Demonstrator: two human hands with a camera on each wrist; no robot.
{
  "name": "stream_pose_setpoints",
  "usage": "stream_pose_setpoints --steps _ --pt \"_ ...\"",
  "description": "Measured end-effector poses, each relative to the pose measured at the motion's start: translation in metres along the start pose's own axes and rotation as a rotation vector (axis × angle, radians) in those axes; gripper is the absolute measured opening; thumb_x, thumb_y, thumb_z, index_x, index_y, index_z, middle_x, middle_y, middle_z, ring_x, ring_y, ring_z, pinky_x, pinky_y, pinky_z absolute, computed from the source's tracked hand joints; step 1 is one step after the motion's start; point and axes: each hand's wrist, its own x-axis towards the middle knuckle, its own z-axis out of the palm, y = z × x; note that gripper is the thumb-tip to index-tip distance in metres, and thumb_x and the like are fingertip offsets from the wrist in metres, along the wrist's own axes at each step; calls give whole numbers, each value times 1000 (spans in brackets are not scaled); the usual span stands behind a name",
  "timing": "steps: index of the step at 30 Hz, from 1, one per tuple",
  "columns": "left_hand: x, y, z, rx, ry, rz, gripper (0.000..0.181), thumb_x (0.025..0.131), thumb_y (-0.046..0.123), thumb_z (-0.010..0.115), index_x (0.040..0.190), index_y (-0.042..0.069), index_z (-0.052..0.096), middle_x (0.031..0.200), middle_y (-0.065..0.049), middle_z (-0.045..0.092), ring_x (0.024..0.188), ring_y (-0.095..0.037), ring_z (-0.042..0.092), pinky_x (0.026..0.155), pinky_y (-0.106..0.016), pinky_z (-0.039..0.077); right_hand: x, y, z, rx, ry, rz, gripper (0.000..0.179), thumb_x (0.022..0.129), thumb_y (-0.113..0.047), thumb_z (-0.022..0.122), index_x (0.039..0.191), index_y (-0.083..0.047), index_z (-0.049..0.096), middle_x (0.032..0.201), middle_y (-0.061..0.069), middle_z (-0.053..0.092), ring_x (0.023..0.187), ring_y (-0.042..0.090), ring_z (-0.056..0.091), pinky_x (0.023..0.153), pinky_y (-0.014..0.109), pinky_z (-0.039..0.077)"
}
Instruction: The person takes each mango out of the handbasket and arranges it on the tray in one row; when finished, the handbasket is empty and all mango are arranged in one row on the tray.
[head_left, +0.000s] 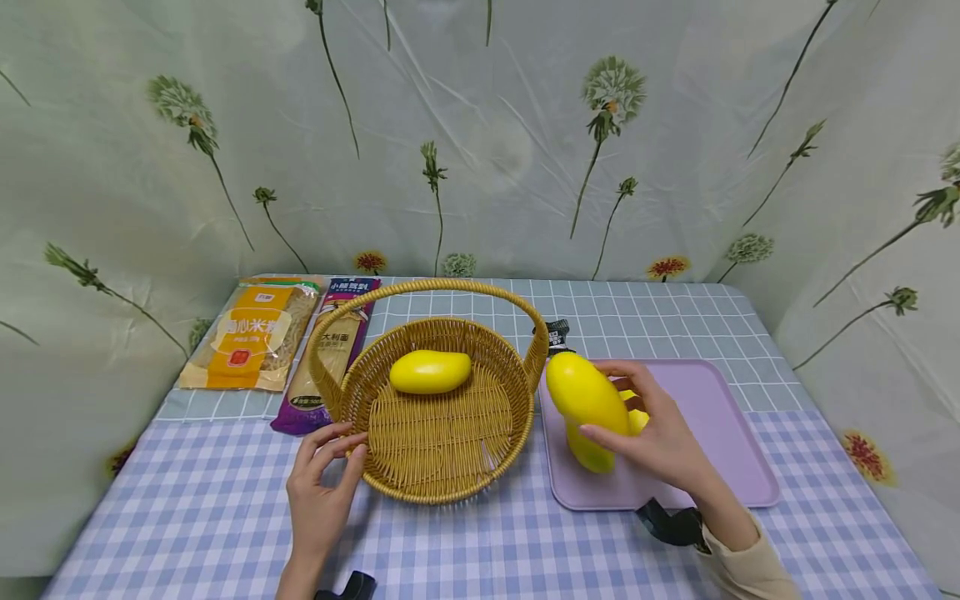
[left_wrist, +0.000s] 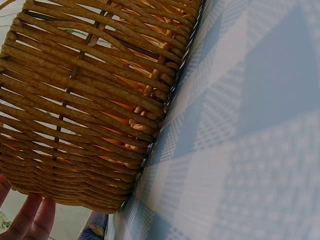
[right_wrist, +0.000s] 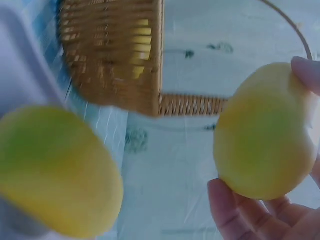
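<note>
In the head view my left hand (head_left: 324, 479) touches the left rim of a round wicker basket (head_left: 442, 493). Two of its fingers (left_wrist: 37, 217) show against the woven outer wall in the left wrist view. A yellow mango (head_left: 429, 372) lies inside, toward the back. My right hand (head_left: 660, 425) holds another mango (head_left: 587, 392) between thumb and fingers, above the left side of a lilac tray (head_left: 720, 433). Under it, more mangoes (head_left: 591, 454) rest on the tray, partly covered by the held one and the hand. The right wrist view shows the held mango (right_wrist: 265, 135) with a greenish patch.
At the back left lie a bag of rice noodles (head_left: 251, 333) and a purple pasta packet (head_left: 330, 358), partly behind the basket. A small black packet (head_left: 557, 333) sits behind the tray. The tall basket handle (head_left: 450, 285) arches over the basket.
</note>
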Motion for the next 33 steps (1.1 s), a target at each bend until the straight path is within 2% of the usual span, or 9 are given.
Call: stream_pose_setpoints --steps 5,9,11,18,24,27,30,33 --pt "0 0 0 -3 1 -2 19 72 -20 65 88 -10 69 100 -27 58 93 -32 53 73 -17 41 -10 15 -14 -35 107 94 73 72 -3 81 134 -9 44 125 6 50 99 12 47 74 21 41" --pt "-1 -1 0 -9 3 -6 19 73 -19 65 88 -10 69 100 -27 58 94 -31 53 73 -17 41 -15 30 -25 -10 192 140 70 76 -3 78 136 -8 42 127 8 48 99 14 45 74 18 39" --pt "-1 -1 0 -10 3 -5 18 73 -19 65 88 -10 69 100 -27 58 94 -30 53 73 -17 41 -20 44 -29 19 232 149 68 77 -4 77 135 -9 44 126 7 48 98 13 44 73 17 37" --pt "0 0 0 -11 0 6 18 73 -20 65 88 -11 68 100 -28 58 93 -31 53 73 -17 41 -29 67 -39 3 295 248 64 83 -11 72 139 -13 41 125 7 47 95 13 44 70 21 37" --pt "0 0 1 -15 -3 -2 19 73 -20 64 89 -10 69 100 -28 58 93 -30 53 73 -17 41 -43 132 -42 -76 361 336 68 85 -28 72 143 -32 37 125 1 47 96 14 42 68 21 38" --pt "-1 0 0 -16 -2 -9 19 73 -20 64 89 -10 69 100 -28 58 93 -31 53 73 -17 41 -48 151 -44 -122 362 400 68 84 -39 70 143 -37 35 123 1 45 95 18 41 67 24 40" --pt "-1 0 0 -14 0 -12 19 73 -20 64 88 -10 69 100 -28 58 94 -30 53 73 -17 41 -51 151 -45 -144 345 439 69 84 -41 69 143 -34 35 121 4 44 92 19 40 64 23 41" --pt "0 0 0 -16 1 -15 19 73 -20 64 89 -10 69 100 -28 58 94 -28 54 73 -18 41 -48 133 -45 -143 325 476 69 85 -39 69 144 -25 35 122 10 43 93 21 39 63 26 42"
